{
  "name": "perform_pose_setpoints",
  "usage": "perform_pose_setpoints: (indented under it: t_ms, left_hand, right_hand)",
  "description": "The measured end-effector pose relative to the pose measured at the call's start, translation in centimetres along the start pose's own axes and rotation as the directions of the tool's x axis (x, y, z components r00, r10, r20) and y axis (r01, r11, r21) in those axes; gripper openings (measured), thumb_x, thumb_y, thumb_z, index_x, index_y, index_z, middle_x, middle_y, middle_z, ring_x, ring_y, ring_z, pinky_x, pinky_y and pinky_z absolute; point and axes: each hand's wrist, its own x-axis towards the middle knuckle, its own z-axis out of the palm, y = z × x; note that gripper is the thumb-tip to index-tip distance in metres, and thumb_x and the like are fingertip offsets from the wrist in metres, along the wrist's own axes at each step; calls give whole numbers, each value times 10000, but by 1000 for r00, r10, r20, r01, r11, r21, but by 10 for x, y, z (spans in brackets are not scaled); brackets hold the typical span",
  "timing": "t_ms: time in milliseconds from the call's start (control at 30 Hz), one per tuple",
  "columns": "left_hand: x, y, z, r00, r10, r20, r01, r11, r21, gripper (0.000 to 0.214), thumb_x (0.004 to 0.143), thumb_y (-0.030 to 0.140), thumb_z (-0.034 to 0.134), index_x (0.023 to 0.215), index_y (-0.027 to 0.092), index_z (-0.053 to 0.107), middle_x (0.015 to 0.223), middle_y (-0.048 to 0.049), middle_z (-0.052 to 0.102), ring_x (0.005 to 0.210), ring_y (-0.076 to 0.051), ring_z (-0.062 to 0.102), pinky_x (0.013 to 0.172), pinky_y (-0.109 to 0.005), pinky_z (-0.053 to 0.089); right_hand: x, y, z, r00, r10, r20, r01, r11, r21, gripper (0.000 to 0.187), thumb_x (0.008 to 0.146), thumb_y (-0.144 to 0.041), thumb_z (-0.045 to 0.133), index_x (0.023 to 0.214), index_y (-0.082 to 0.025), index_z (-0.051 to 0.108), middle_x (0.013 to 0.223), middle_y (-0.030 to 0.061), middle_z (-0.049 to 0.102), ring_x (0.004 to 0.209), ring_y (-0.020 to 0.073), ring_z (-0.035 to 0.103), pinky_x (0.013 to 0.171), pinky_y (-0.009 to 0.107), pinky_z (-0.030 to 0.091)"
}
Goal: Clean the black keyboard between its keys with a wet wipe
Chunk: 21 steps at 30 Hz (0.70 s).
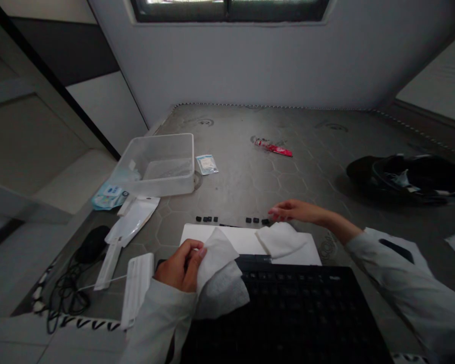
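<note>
My left hand [182, 265] is closed on a white wipe [222, 275], pinched between thumb and fingers, which hangs over the left part of a black keyboard [288, 303]. Beyond the keyboard, my right hand [290, 210] has its fingers loosely curved and apart. Its fingertips are right beside a small black keycap [265, 222], perhaps touching it. Two more keycaps [252, 220] lie to the left of that one. Another group of several keycaps [207, 219] sits farther left. A folded white cloth [282, 239] rests on the white sheet [191, 232] behind the keyboard.
A clear plastic bin [167, 177] stands at the back left, beside a small sachet [207, 164]. On the left are a wipes pack [109, 196], a white pouch [136, 220], a white slab-like object [137, 283] and a black mouse [93, 243]. A red wrapper [276, 148] and dark bag-like object [405, 179] lie beyond.
</note>
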Motion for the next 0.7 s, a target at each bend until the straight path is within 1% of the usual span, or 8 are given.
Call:
perform_pose_setpoints:
  t_ms: [100,167,233,333,400,467,567,700]
  left_hand:
    - [0,0,0,1000,3,-13,-3,1000,-7,268,859,451,474,901,273,668,630,48,666,578,-171,604,571,-249,359]
    - [0,-1,0,1000,0,-20,0,1000,-9,267,859,455,476,899,274,668,636,47,670,587,-173,607,578,-250,366]
    - [0,-3,0,1000,3,-20,-4,1000,-14,278,862,465,473,900,272,669,641,43,674,591,-176,609,578,-253,367]
    - [0,-4,-2,1000,9,-25,-10,1000,-18,286,861,470,473,903,271,673,642,40,682,591,-177,613,573,-252,371]
    - [0,-4,-3,999,11,-37,-12,1000,-23,276,861,461,481,903,272,678,645,41,688,592,-176,618,568,-249,377]
    - [-1,-2,-5,998,23,-51,-25,999,-39,268,862,453,489,895,268,680,645,42,689,593,-172,621,566,-246,384]
    - [-5,1,-7,996,41,-75,-46,997,-65,262,859,453,501,882,263,680,639,48,687,609,-167,628,574,-242,390]
    - [-10,5,-9,990,46,-131,-61,992,-114,273,846,468,519,886,254,684,657,44,688,655,-165,639,603,-241,396]
  right_hand:
    - [24,21,7,991,-4,-136,-16,990,-141,383,838,-483,626,988,-149,739,868,92,751,748,184,660,690,285,492]
    - [37,28,13,986,-41,-160,-3,964,-265,286,768,-385,708,947,-165,745,804,67,743,719,177,649,670,273,469]
    - [44,30,18,989,-80,-124,31,934,-355,211,722,-296,740,902,-187,755,772,49,740,708,176,647,664,269,452]
    - [46,26,20,992,-123,-35,100,913,-395,115,711,-223,725,819,-196,756,763,43,746,710,178,651,669,268,441]
    - [44,23,16,991,-133,-13,117,910,-398,85,726,-236,717,793,-195,747,764,45,750,713,179,654,670,270,437]
    - [38,20,9,989,-139,-52,105,906,-411,104,750,-283,707,798,-195,734,768,47,748,709,179,651,669,274,435]
    - [24,14,-8,970,-152,-188,62,908,-414,168,795,-359,663,819,-196,697,766,46,729,703,180,638,664,286,436]
    - [-13,-17,-22,895,-214,-392,67,933,-354,292,818,-500,646,832,-208,647,753,46,701,691,187,621,653,307,450]
